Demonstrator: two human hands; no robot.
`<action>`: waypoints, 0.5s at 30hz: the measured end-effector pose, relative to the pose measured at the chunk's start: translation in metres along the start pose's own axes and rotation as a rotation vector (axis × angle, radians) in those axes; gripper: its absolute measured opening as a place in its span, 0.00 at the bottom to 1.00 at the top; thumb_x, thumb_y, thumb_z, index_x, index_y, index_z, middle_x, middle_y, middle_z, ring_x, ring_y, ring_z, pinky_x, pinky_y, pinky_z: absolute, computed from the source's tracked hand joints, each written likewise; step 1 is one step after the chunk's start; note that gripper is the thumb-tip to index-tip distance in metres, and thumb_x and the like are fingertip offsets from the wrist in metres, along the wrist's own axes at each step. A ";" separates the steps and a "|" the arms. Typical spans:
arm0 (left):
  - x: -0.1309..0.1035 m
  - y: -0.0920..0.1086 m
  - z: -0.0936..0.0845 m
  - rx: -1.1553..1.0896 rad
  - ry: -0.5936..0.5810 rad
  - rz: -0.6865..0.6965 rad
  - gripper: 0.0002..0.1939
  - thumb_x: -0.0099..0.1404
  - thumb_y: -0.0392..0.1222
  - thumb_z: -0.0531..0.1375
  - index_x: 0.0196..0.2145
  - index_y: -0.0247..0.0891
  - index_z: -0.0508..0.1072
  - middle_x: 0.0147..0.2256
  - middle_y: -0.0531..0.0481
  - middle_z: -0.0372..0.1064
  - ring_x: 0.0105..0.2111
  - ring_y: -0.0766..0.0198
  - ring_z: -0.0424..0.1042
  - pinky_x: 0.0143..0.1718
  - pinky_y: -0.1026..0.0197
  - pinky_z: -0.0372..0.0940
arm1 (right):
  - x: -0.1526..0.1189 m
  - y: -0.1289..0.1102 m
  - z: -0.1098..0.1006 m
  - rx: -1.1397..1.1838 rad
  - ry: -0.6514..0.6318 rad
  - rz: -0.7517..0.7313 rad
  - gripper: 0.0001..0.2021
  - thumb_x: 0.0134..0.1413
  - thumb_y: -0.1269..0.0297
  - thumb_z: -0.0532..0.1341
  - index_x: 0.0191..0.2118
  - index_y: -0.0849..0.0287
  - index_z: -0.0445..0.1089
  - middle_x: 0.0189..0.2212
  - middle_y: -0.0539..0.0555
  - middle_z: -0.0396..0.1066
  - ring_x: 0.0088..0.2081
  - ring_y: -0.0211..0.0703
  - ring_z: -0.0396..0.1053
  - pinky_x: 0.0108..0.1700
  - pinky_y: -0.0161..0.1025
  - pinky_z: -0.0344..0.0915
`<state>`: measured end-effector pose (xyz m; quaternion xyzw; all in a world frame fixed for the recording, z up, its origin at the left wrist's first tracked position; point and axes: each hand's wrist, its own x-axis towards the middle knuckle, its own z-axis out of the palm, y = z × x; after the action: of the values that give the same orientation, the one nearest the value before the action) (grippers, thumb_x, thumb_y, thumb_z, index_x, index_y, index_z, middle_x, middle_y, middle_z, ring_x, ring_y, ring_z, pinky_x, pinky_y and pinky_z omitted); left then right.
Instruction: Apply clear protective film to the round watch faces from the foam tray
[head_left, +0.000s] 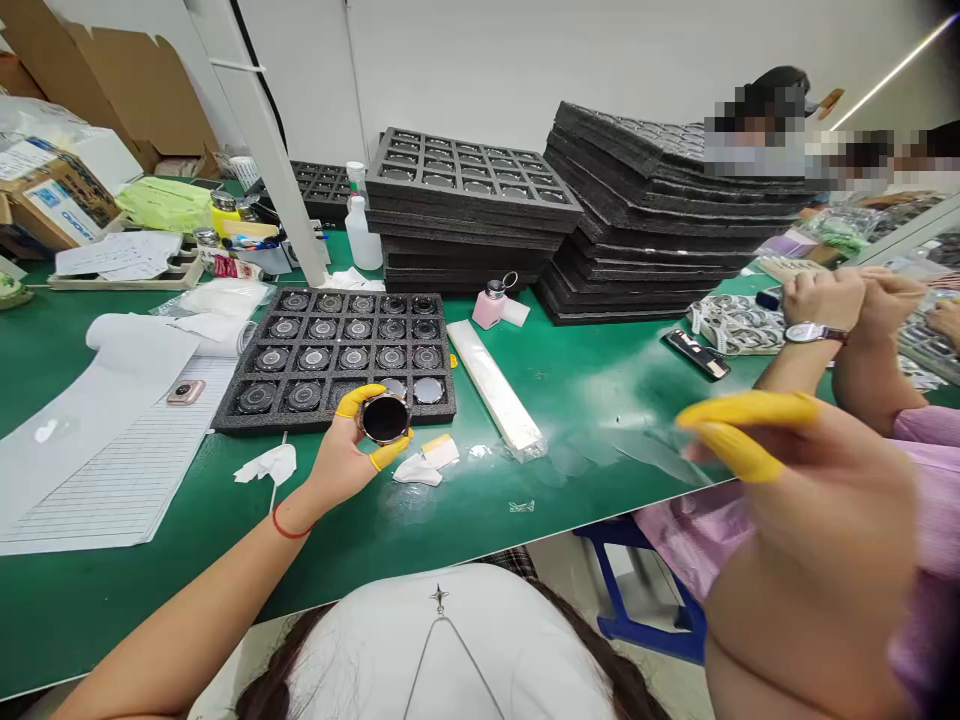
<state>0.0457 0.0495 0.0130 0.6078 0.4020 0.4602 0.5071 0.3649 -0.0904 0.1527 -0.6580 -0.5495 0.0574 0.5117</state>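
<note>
My left hand (349, 450), with yellow finger cots on thumb and forefinger, grips a round watch head (385, 418) by its rim, its dark glass facing me. This is just over the near edge of a black foam tray (247, 375), whose pockets hold rows of round watch heads. Raised on the right, my right hand (810, 480) also wears yellow finger cots. Its thumb and forefinger are pinched together and blurred, and whatever may be between the tips cannot be made out. A faint see-through sheet (652, 455) shows on the green table beyond those fingertips.
Stacked black foam trays (480, 225) stand behind, with a taller stack (645, 240) to their right. A white strip (496, 390), a pink pump bottle (491, 305) and crumpled wipes (420, 468) lie about. Papers (112, 460) cover the left. A co-worker's hands (825, 300) are at the right.
</note>
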 end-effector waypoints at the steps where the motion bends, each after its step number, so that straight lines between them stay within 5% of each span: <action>1: 0.001 0.011 0.003 -0.005 -0.023 0.048 0.34 0.47 0.37 0.70 0.50 0.42 0.60 0.43 0.46 0.70 0.34 0.58 0.77 0.42 0.50 0.74 | 0.019 -0.009 0.014 0.087 -0.152 0.055 0.04 0.48 0.61 0.68 0.31 0.52 0.73 0.27 0.52 0.71 0.23 0.41 0.68 0.23 0.40 0.67; 4: 0.006 0.036 0.012 -0.040 -0.005 0.224 0.33 0.50 0.36 0.69 0.49 0.44 0.57 0.44 0.47 0.68 0.36 0.56 0.78 0.41 0.49 0.75 | 0.066 -0.024 0.072 0.368 -0.551 0.163 0.08 0.45 0.62 0.68 0.26 0.59 0.70 0.22 0.49 0.68 0.20 0.34 0.64 0.20 0.32 0.62; 8: 0.017 0.051 0.009 0.039 0.047 0.506 0.29 0.54 0.36 0.66 0.48 0.46 0.54 0.44 0.46 0.66 0.41 0.52 0.77 0.44 0.46 0.73 | 0.092 -0.039 0.144 0.629 -0.814 0.241 0.10 0.42 0.63 0.68 0.26 0.61 0.66 0.19 0.47 0.64 0.16 0.30 0.59 0.16 0.29 0.56; 15: 0.030 0.056 -0.001 0.195 0.139 0.548 0.32 0.54 0.41 0.67 0.51 0.45 0.55 0.46 0.43 0.64 0.46 0.51 0.73 0.52 0.43 0.67 | 0.098 -0.041 0.188 0.682 -1.012 0.194 0.10 0.43 0.62 0.67 0.28 0.61 0.66 0.20 0.48 0.67 0.16 0.30 0.58 0.16 0.28 0.55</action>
<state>0.0538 0.0690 0.0726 0.7065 0.2992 0.5796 0.2744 0.2560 0.0962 0.1422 -0.3954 -0.6123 0.5813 0.3616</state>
